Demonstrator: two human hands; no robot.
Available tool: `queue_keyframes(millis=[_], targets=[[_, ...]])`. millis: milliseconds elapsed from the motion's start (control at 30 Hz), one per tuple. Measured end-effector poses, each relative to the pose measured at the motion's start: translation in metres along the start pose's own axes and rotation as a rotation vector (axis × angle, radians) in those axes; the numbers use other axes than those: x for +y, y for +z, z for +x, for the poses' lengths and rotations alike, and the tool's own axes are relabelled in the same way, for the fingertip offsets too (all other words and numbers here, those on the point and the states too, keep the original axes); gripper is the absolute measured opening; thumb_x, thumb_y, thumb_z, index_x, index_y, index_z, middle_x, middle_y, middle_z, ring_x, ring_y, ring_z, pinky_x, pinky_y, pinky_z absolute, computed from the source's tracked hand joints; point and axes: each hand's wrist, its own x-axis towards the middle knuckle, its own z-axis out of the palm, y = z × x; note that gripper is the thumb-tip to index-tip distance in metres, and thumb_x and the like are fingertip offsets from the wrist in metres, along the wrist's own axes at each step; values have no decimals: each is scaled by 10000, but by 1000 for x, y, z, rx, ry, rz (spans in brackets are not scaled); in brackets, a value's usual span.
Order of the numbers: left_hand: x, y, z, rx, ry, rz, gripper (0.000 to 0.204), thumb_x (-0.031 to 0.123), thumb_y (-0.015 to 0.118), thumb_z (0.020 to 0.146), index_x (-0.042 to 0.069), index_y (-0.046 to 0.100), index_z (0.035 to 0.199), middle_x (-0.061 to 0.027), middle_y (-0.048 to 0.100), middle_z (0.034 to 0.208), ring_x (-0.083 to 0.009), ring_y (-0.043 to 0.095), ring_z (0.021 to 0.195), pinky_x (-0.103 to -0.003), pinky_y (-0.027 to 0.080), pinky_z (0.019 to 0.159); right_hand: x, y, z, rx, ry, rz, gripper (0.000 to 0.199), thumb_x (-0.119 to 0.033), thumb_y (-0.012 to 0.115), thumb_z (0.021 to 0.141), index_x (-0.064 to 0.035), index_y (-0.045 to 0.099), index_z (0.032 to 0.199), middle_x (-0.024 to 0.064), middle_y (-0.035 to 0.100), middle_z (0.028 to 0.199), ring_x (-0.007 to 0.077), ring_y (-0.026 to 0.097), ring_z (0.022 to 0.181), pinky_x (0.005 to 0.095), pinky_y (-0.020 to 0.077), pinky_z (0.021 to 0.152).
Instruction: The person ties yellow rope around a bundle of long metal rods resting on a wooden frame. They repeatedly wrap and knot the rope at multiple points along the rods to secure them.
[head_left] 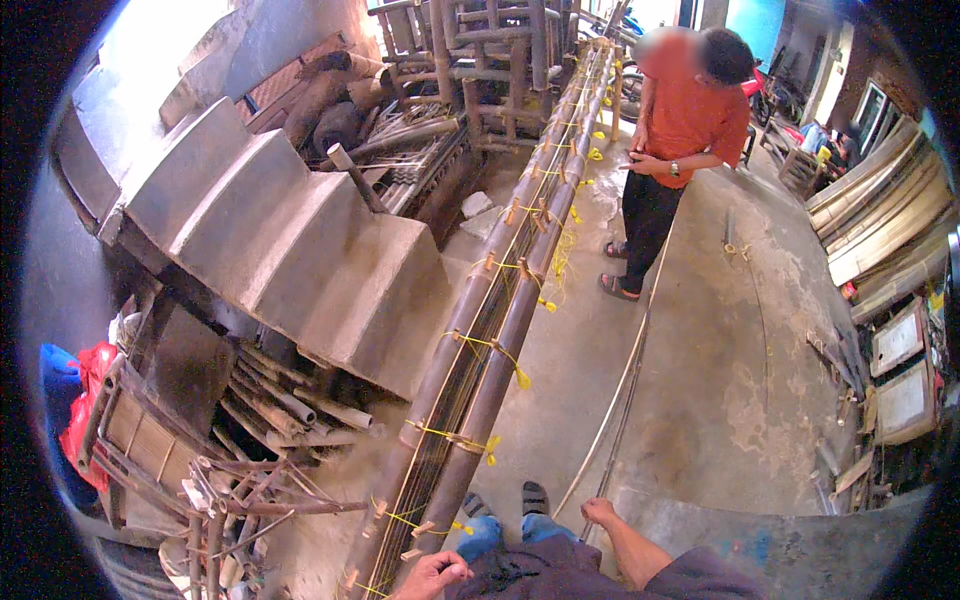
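Two long brown bamboo poles (522,310) run side by side away from me, with thin strips laid lengthwise between them. Yellow cords (520,378) cross the poles, and small wooden pegs (489,262) stick up along them. My left hand (437,576) is beside the near end of the poles, its fingers curled; whatever they hold, if anything, is hidden. In front of my body, to the right, my right hand (598,512) is closed on a long thin dark strip (622,425). A pale strip (606,415) lies next to it, stretching away over the floor.
Concrete steps (300,250) rise on the left, with bamboo lengths (275,400) stacked beneath. A person in an orange shirt (690,110) stands right of the poles' far half. Bamboo racks (495,70) stand behind. Wide split-bamboo panels (885,215) lean at the right.
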Motion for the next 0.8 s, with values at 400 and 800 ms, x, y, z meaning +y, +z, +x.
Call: queue_keyframes(millis=[400,800], targets=[[25,19,18,35,24,142,132,152,522,881,28,558,852,-41,588,788,-130,540,748,-279,437,683,-3,11,7,-50,-66,-74,271,-314,545,749,-76,666,702,43,640,643,153,599,549,285,482,535],[20,14,27,58,118,168,192,224,547,882,36,553,847,-16,542,767,-112,494,728,-273,417,667,17,14,12,-1,44,124,270,-303,556,762,-63,668,713,39,619,612,153,580,532,298,478,544]])
